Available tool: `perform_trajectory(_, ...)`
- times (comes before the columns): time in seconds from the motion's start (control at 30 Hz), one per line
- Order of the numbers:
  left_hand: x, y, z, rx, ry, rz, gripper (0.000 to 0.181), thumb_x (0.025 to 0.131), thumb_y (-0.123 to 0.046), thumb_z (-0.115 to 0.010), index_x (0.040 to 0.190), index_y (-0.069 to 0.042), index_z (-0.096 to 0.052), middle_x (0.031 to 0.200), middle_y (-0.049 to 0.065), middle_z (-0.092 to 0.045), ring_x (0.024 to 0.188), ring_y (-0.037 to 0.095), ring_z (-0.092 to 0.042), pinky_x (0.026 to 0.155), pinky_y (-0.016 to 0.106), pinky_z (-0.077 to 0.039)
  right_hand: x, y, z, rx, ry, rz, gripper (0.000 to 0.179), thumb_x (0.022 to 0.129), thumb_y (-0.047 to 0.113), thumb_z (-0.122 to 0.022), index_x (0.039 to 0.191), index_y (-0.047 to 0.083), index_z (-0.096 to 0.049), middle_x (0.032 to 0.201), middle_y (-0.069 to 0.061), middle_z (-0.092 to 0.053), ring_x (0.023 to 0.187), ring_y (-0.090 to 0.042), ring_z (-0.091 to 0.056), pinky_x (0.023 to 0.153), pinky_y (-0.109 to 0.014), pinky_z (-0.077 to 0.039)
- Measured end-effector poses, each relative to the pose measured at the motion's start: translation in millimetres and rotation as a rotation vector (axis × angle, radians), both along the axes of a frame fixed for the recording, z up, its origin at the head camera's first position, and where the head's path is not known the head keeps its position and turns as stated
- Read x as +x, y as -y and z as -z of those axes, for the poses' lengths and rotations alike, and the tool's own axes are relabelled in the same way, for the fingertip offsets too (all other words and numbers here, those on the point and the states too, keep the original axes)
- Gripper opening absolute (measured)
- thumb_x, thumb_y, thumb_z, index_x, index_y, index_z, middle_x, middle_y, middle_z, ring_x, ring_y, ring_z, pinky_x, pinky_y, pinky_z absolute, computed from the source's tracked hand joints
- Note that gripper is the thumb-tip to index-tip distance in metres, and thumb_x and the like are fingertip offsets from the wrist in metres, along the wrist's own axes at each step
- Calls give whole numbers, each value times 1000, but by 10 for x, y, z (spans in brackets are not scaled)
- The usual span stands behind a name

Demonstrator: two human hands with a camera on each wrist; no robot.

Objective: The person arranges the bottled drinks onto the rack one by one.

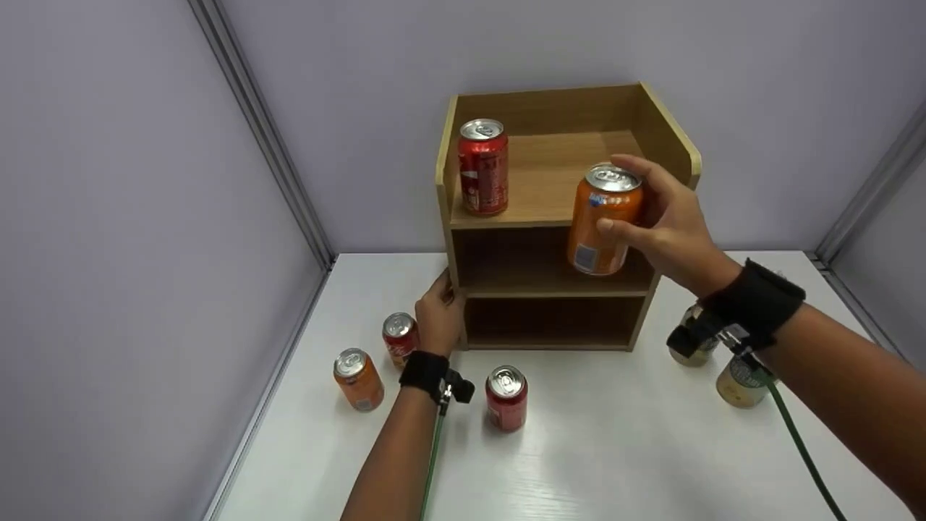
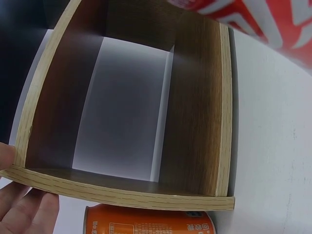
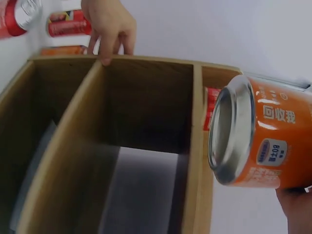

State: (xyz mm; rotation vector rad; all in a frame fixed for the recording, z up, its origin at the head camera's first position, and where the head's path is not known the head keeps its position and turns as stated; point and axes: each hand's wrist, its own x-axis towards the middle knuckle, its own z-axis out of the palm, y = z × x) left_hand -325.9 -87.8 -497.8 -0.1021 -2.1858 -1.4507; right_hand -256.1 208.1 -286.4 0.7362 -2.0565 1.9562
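Observation:
My right hand (image 1: 662, 221) grips an orange can (image 1: 602, 221) upright in the air, in front of the right end of the wooden shelf unit's (image 1: 669, 137) top board. In the right wrist view the orange can (image 3: 265, 139) fills the right side, next to the shelf unit (image 3: 197, 146). A red can (image 1: 482, 166) stands at the left of the top board. My left hand (image 1: 439, 311) holds the unit's left side panel low down, thumb at the front edge and fingers (image 2: 27, 209) on the outside. The left hand (image 3: 109, 27) also shows in the right wrist view.
On the white table (image 1: 615, 449) stand a red can (image 1: 400, 338) and an orange can (image 1: 358, 379) left of the unit, a red can (image 1: 506, 398) in front, and two pale cans (image 1: 741, 382) at the right. The two lower compartments hold nothing. Grey walls close in behind and at the sides.

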Motion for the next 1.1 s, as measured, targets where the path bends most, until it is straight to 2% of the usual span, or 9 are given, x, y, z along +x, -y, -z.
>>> perform_trajectory(0.2, 21, 31, 20, -15, 7, -27, 43, 99, -8, -67, 143, -7, -65, 134, 17, -73, 113, 34, -76, 93, 41, -63, -202, 63, -184, -24, -51, -22, 71, 89, -12, -68, 154, 5, -45, 139, -9, -57, 126, -22, -61, 104, -22, -53)
perform_trajectory(0.33, 11, 21, 10, -48, 3, -56, 42, 100, -9, -68, 142, -6, -65, 131, 18, -74, 112, 34, -76, 93, 42, -63, -366, 96, -289, -71, -62, -42, 65, 87, -12, -69, 147, 5, -50, 135, -9, -61, 121, -22, -63, 101, -24, -54)
perform_trajectory(0.47, -11, 15, 3, -53, 3, -57, 41, 99, -10, -69, 140, -6, -67, 127, 20, -75, 112, 34, -76, 94, 41, -63, -542, 128, -360, -113, -61, -86, 60, 87, -13, -69, 142, 4, -51, 132, -10, -62, 119, -23, -64, 99, -26, -55)
perform_trajectory(0.6, -30, 11, 13, -55, -1, -43, 41, 100, -10, -68, 141, -7, -66, 131, 19, -73, 112, 34, -76, 93, 41, -63, -701, 173, -388, -18, -59, -34, 61, 89, -9, -73, 144, 4, -50, 133, -8, -60, 121, -22, -62, 99, -26, -54)
perform_trajectory(0.8, -24, -42, 5, -41, 9, -23, 42, 101, -9, -67, 143, -7, -65, 135, 18, -72, 115, 34, -75, 95, 41, -62, -899, 217, -333, 179, -21, 100, 66, 92, -2, -75, 151, 9, -48, 144, -10, -57, 128, -25, -61, 105, -37, -55)
perform_trajectory(1.1, -46, -130, -39, -23, 22, -2, 43, 100, -10, -69, 143, -9, -65, 132, 17, -73, 114, 32, -76, 95, 40, -62, -1029, 148, -281, 191, 39, 136, 74, 94, -4, -72, 159, 12, -41, 152, -14, -51, 135, -30, -58, 109, -38, -54)
